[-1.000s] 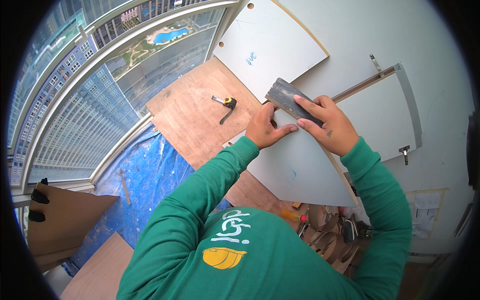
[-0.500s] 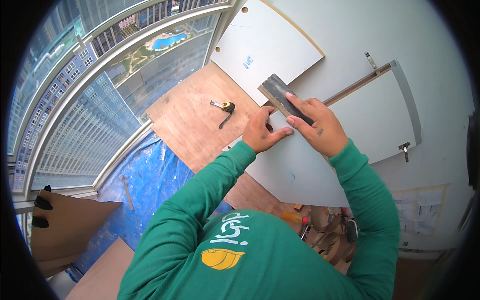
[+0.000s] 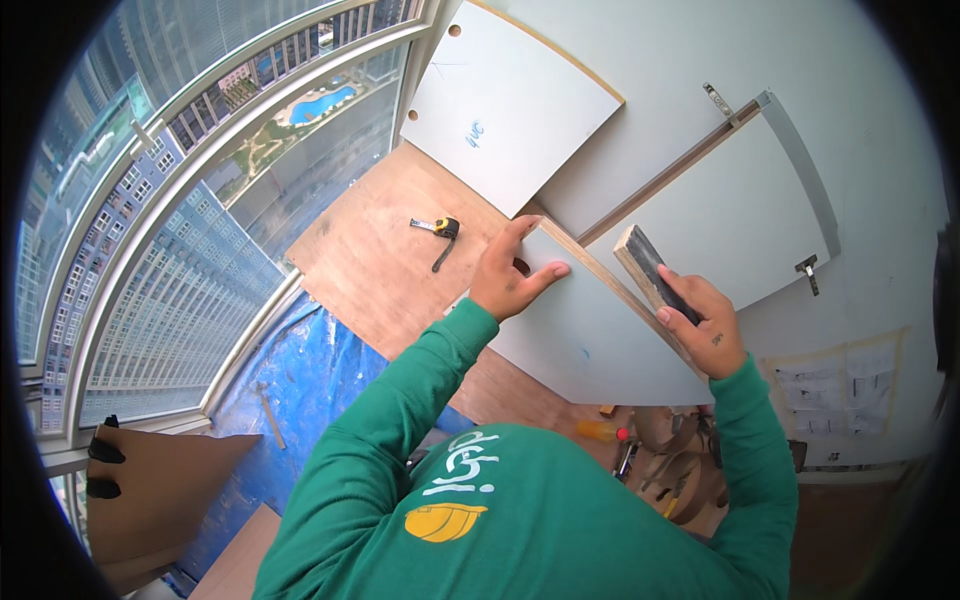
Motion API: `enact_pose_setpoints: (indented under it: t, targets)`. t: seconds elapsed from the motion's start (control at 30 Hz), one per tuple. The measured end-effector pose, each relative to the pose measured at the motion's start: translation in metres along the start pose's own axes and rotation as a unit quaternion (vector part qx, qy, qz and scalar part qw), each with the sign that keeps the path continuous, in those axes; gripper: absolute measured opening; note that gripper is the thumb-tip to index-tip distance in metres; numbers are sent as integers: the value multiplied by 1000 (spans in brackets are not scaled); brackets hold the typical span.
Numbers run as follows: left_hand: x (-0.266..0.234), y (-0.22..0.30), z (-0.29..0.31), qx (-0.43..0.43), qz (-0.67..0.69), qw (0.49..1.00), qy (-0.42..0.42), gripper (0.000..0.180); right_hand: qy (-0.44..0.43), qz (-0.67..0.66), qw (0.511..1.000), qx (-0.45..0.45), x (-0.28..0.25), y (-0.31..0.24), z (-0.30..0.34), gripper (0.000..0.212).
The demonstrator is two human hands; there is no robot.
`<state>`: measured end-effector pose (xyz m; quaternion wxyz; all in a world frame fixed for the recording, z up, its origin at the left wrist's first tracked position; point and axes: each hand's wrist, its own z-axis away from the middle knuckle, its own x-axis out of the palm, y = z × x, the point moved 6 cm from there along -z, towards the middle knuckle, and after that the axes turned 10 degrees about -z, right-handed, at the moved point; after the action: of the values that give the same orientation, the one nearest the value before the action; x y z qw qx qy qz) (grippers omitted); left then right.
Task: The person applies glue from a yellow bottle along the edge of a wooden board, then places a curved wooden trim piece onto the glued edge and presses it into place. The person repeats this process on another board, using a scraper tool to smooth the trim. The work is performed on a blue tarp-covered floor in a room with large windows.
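A white cabinet panel (image 3: 590,335) with a bare wood edge stands in front of me on a plywood sheet (image 3: 350,235). My left hand (image 3: 500,278) grips its far left corner, thumb on the white face and fingers over the edge beside a round hole. In my right hand (image 3: 710,328) is a dark sanding block (image 3: 652,268) with a pale wooden side. The block is tilted and appears near the panel's long right edge; whether it touches there I cannot tell.
A tape measure (image 3: 442,228) lies on the plywood. Another white panel (image 3: 510,110) leans at the back, and one with hinges (image 3: 730,205) rests against the wall at right. Tape rolls and hand tools (image 3: 665,440) sit near my body. Blue sheeting (image 3: 300,380) covers the floor by the window.
My right hand has moved right and nearer to me with the sanding block, baring the panel's wood edge. My left hand keeps its grip on the panel corner. The view has shifted slightly.
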<state>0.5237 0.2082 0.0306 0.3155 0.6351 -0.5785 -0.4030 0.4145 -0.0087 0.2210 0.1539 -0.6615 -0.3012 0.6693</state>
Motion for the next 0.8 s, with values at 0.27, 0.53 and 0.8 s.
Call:
enact_pose_setpoints:
  t: [0.27,0.53,0.8]
  targets:
    - [-21,32,-7,-25,66,997,38,38,61,-29,998,-11,-5,-6,5,55]
    - [-19,31,-18,-200,121,972,15,28,84,-34,996,12,-31,1,25,54]
    - [-13,44,-13,-34,29,993,110,32,63,-74,994,57,-51,36,100,55]
